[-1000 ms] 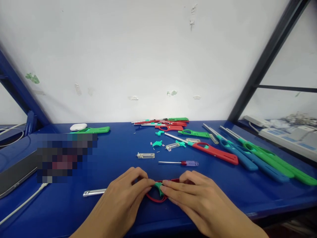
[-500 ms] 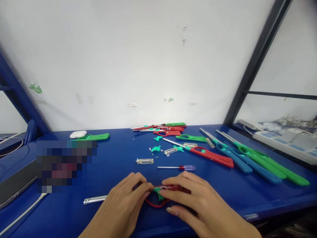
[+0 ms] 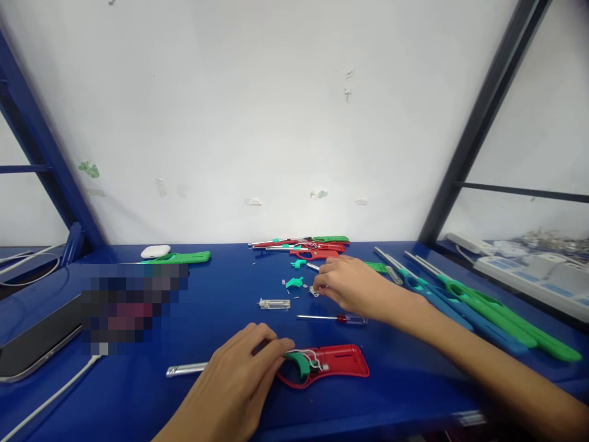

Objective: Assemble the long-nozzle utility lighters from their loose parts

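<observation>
The left hand [image 3: 237, 376] still pinches the red lighter [image 3: 345, 362], which pokes out both sides. The right hand [image 3: 344, 281] has left it for small bits [image 3: 313, 291] farther back; one cannot tell whether it grips.

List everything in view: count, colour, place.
open lighter: one, red, front centre
blue lighters: two, blue, right
green lighters: at least three, green, right and back left
half-hidden lighter: one, silver tube showing, centre
lighter heap: uncounted, red and green, back
screwdriver: one, red and purple, middle
tanks: at least two, clear, centre and right
triggers: two loose, teal, centre
tiny bits: several, pale, centre
case: one, white, back left
device: one, dark, left
cables: several, white, left
power strip: at least one, white, far right
table: one, blue, below
wall: one, white, back
posts: two, blue left, dark right
left hand: one, bare, on open lighter
right hand: one, bare, centre
</observation>
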A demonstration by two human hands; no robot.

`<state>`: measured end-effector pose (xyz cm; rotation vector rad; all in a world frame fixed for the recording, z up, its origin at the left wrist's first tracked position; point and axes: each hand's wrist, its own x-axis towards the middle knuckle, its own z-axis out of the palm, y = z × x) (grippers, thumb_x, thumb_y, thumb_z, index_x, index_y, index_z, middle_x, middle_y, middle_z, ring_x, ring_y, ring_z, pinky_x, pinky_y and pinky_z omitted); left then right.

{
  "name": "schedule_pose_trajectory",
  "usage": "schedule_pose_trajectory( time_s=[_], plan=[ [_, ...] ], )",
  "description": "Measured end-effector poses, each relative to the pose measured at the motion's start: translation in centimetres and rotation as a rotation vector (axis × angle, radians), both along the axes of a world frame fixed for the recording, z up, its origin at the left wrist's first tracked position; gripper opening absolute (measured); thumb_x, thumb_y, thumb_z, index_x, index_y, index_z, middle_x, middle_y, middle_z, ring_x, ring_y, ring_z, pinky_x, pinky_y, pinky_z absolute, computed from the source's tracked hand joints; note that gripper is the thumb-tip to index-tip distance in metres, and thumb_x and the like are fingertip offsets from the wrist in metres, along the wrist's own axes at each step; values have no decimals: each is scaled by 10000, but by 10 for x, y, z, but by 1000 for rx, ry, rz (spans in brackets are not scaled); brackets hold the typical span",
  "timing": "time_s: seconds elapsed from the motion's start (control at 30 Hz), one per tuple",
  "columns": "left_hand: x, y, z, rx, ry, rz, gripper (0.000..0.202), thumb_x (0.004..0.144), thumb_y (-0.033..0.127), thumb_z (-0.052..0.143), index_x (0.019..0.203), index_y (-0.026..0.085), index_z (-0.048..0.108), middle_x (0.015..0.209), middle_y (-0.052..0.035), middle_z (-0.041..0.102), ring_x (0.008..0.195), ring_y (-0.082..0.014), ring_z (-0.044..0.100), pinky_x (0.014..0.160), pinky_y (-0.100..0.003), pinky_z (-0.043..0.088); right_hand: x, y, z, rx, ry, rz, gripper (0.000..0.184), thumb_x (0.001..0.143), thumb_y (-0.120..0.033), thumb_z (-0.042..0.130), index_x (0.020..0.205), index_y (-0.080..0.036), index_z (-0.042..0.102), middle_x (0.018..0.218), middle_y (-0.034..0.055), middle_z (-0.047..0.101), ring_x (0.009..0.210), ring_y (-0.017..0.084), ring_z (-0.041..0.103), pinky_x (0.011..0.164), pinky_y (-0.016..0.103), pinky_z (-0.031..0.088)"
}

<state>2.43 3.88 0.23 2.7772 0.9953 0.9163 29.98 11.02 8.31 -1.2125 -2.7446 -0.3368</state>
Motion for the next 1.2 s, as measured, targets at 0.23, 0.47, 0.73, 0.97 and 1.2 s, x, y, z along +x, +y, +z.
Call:
schedule_pose_trajectory(
  time_s=[0.23, 0.47, 0.73, 0.97, 1.2],
  plan=[
    [5, 19, 26, -59, 291, 288, 468, 1039, 105, 344, 1386, 214, 638, 1214, -138, 678, 1059, -298, 655, 915, -481, 583, 10, 5, -10, -8, -29, 1, 218, 991, -140, 612, 951, -221, 810, 892, 71, 793, 808, 204, 686, 663, 343, 367],
    [21, 50, 37, -122, 412, 395, 401, 991, 124, 525, 1361, 177, 671, 1272, -174, 682, 1100, -358, 663, 873, -496, 585, 1, 18, -26, 62, -57, 7, 177, 993, -87, 621, 945, -168, 771, 890, 91, 768, 779, 193, 665, 660, 320, 352],
    [10, 47, 47, -177, 215, 380, 235, 989, 170, 496, 1047, 206, 721, 978, -88, 729, 906, -275, 687, 797, -395, 547, 1, 13, -28, 79, -9, -13, 180, 1006, -87, 589, 977, -170, 746, 905, 82, 752, 762, 186, 646, 637, 326, 316],
    [-2, 40, 75, -233, -286, 299, 287, 982, 452, 567, 1076, 264, 764, 1099, -66, 738, 952, -246, 708, 884, -405, 577, 9, 4, -12, 38, 1, -55, 172, 1013, -184, 614, 920, -181, 759, 893, 79, 759, 721, 179, 635, 611, 332, 337],
    [-3, 40, 82, -418, -642, 267, 421, 908, 549, 715, 1229, 277, 744, 1019, -43, 759, 859, -221, 758, 793, -356, 614, 8, 10, -26, 51, -92, -101, 174, 1025, -318, 672, 1001, -147, 694, 940, 17, 711, 794, 158, 687, 748, 340, 590]
  ],
)
